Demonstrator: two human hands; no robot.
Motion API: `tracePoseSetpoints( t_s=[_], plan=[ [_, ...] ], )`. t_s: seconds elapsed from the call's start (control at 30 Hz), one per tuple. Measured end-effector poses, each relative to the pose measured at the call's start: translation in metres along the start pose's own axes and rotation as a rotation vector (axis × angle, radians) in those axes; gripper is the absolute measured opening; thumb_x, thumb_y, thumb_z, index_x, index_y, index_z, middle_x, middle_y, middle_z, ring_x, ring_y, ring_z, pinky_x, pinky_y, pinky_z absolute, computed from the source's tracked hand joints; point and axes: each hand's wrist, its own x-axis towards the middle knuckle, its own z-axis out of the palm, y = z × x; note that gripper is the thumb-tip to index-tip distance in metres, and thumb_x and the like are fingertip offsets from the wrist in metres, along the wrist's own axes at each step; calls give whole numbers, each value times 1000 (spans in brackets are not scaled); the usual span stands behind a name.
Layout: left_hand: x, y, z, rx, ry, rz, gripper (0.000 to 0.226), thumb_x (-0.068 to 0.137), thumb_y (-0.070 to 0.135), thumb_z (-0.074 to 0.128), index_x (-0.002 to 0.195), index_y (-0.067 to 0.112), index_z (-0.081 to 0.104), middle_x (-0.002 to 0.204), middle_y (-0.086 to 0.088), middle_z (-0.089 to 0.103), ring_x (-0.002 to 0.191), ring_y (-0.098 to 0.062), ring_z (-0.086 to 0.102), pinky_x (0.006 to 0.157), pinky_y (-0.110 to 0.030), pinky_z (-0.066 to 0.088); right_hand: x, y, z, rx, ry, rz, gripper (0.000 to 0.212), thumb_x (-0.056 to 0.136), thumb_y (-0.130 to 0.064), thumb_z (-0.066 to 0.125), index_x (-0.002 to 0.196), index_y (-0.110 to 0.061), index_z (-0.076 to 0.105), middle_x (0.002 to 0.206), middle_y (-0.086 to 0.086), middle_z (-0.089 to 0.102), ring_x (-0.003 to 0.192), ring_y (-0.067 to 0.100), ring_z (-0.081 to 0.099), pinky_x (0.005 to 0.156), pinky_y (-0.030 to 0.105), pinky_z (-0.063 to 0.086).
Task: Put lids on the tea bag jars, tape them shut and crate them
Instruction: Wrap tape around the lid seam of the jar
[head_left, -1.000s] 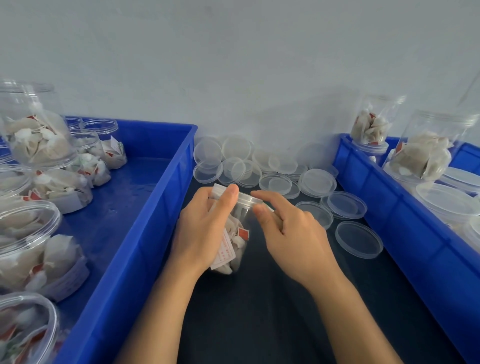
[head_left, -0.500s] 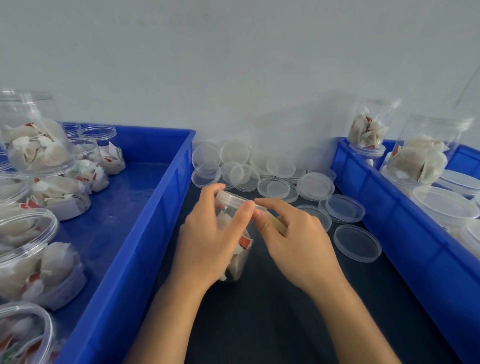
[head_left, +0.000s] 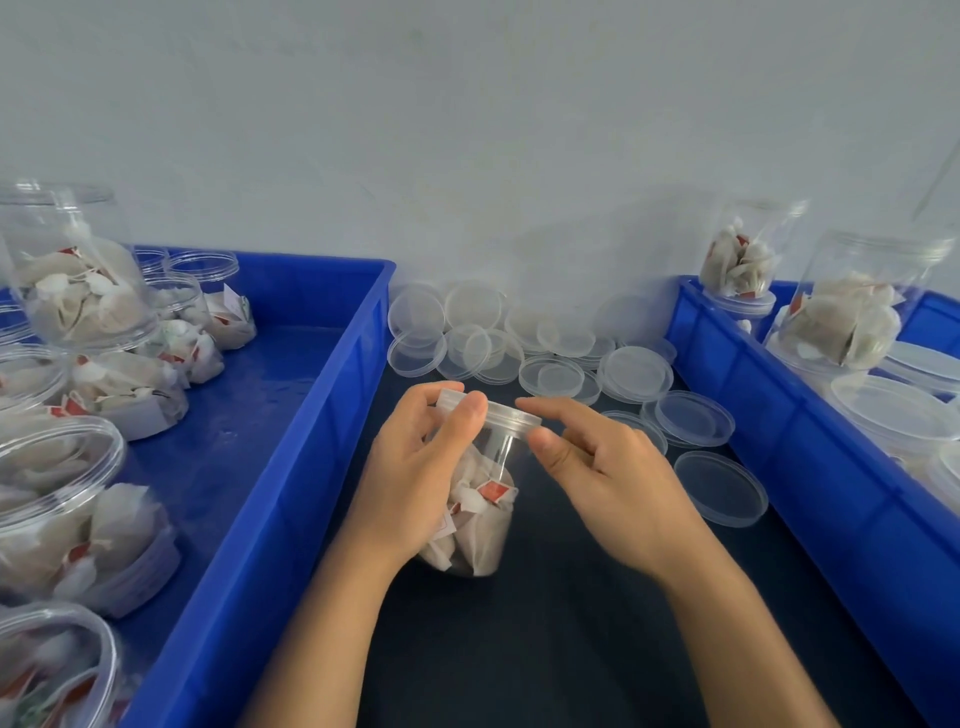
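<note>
Clear plastic, the jar, packed with tea bags, standing on the dark table between the two blue crates, long axis near upright with the top leaning slightly away. Lid already seated on the mouth. Held by the left hand, wrapped round the upper wall, thumb over the lid's rim, fingers curled behind. Right hand just beside the lid on its right, forefinger stretched along the rim, thumb tip at the neck, other fingers loosely bent; pinching something or merely touching, impossible to tell. No tape clearly visible. Probably sealing around the rim next, so turning about that upright axis under the nearer left hand. Left crate holding unlidded jars; right crate holding lidded ones, likely the destination. Spare lids heaped behind the jar against the wall.
</note>
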Motion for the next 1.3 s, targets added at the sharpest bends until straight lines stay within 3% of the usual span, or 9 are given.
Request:
tracePoseSetpoints(
  t_s=[0.17,0.33,0.43,0.57,0.67,0.77,1.03,1.23,1.3],
  plan=[
    [0,-3,-3,-34,-99,-44,62,79,81,56,127,43,65,118,22,70,111,-2,70,90,-27,58,-2,1,-1,95,-44,12,45,90,-83,44,128,-63,58,69,-21,60,71,2,58,69,29,43],
    [-2,-1,2,160,8,43,64,78,88,50,130,52,50,115,40,62,106,13,64,82,-18,53,-5,-3,-2,98,44,72,43,90,-75,55,130,-61,62,109,-37,70,111,-5,65,99,38,55],
    [-4,-1,8,234,54,98,57,78,85,59,124,54,50,116,36,65,102,10,68,72,-17,60,-6,-11,2,23,126,63,57,81,-85,45,132,-62,58,101,-33,72,101,-4,66,91,35,56],
    [-3,-7,17,197,27,109,63,83,83,58,134,49,47,120,31,67,106,5,70,88,-34,63,-6,-14,4,-29,88,61,47,94,-74,43,139,-63,48,90,-21,72,97,3,64,84,33,51],
    [-2,-10,17,145,46,108,63,87,79,58,136,41,51,119,26,70,106,1,71,93,-41,61,-7,-8,-3,-4,29,52,45,100,-61,41,144,-62,46,82,-30,66,90,2,61,82,33,47],
    [-3,-11,17,133,85,127,63,88,79,57,135,37,53,118,27,69,104,0,72,91,-41,61,-4,-4,-5,-30,38,38,44,99,-63,42,142,-60,49,67,-30,58,70,3,54,70,28,38],
    [-1,-11,13,18,6,91,57,89,69,62,129,28,62,119,8,74,112,-14,72,96,-45,60,-2,0,-12,21,36,59,40,94,-69,54,134,-67,51,61,-10,51,61,8,52,63,28,39],
    [0,-6,10,-53,-102,-4,48,96,62,55,125,25,66,114,4,76,106,-16,75,89,-34,61,-5,-1,-9,-14,16,61,46,89,-80,46,132,-66,54,63,-32,53,65,2,50,66,27,37],
    [-1,-5,11,14,-92,-13,58,92,73,51,132,34,60,119,13,73,112,-4,70,94,-32,57,-6,-5,-8,-37,42,64,49,88,-82,44,132,-65,56,70,-37,59,77,0,58,73,31,47]
  ],
)
